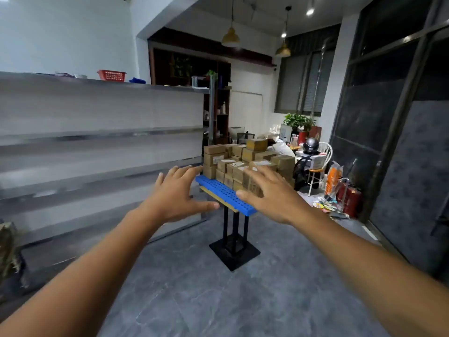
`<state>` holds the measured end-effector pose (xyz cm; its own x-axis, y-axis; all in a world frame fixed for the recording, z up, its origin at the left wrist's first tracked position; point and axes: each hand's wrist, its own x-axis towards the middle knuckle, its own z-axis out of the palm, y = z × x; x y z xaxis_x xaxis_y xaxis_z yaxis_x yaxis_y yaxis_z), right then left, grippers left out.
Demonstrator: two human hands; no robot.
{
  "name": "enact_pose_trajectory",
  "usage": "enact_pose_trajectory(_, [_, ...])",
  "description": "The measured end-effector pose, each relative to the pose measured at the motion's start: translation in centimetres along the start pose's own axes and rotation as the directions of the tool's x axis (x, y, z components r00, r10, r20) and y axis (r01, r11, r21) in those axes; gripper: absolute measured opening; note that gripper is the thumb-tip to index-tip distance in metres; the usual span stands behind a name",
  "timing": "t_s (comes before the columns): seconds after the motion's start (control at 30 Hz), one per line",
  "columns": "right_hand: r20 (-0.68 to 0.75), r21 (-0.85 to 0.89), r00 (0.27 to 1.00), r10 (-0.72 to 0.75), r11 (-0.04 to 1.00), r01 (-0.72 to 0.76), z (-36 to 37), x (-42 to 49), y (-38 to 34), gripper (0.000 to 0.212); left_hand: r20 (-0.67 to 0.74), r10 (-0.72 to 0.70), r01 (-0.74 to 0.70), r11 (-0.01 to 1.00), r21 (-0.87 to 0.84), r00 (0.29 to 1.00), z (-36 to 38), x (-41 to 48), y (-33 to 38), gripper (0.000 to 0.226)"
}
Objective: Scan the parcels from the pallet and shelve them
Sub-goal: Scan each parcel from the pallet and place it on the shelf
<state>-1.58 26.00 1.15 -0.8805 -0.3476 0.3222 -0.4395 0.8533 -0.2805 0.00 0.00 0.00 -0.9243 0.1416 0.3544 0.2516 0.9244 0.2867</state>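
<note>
Several brown cardboard parcels (245, 159) are stacked on a blue perforated pallet (220, 189) that sits on a black pedestal stand (234, 239) ahead of me. Both my arms are stretched forward. My left hand (178, 194) hovers with fingers spread, in front of the pallet's left end and holding nothing. My right hand (272, 193) is also spread open, palm down, in front of the nearest parcels and covering part of them. Neither hand visibly touches a parcel. A long grey shelf unit (97, 142) with bare tiers runs along the left.
A red basket (111, 75) and small items lie on the shelf top. Behind the pallet are a cluttered desk, a white chair (320, 161) and a person slumped at the desk. Red fire extinguishers (349, 198) stand by the dark right wall. Grey tiled floor lies below.
</note>
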Motion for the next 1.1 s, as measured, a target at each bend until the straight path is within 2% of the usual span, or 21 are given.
enact_pose_trajectory(0.1, [0.018,-0.017,0.999,0.030,0.999,-0.030,-0.1,0.2,3.0,0.079,-0.026,0.027,-0.027,1.000,-0.001,0.999,2.6,1.3,1.4,0.118])
enact_pose_trajectory(0.2, [0.035,0.005,0.998,0.056,0.998,-0.057,0.7,1.2,5.9,0.079,0.006,0.045,-0.045,0.999,-0.028,0.999,5.1,3.1,2.2,0.123])
enact_pose_trajectory(0.33, [-0.013,0.046,0.997,0.077,0.996,-0.076,2.7,4.2,8.9,0.079,0.057,0.064,-0.063,0.998,-0.029,0.996,7.0,6.8,1.4,0.121])
enact_pose_trajectory(0.53, [-0.060,-0.079,0.992,0.107,0.991,-0.112,8.8,11.0,12.0,0.080,0.118,0.135,-0.125,0.989,-0.084,0.984,11.7,14.8,-2.1,0.110])
enact_pose_trajectory(0.7, [-0.062,-0.039,0.965,0.256,0.965,-0.259,12.0,17.3,15.7,0.081,0.178,0.198,-0.171,0.973,-0.154,0.964,15.3,23.4,-6.4,0.095])
enact_pose_trajectory(0.97, [-0.104,0.034,0.910,0.400,0.916,-0.399,16.1,26.3,20.7,0.091,0.221,0.317,-0.261,0.932,-0.251,0.922,18.8,36.6,-12.2,0.104])
enact_pose_trajectory(1.1, [-0.083,-0.073,0.898,0.432,0.896,-0.438,18.4,30.6,24.5,0.090,0.277,0.342,-0.267,0.924,-0.275,0.898,23.1,43.0,-13.4,0.101])
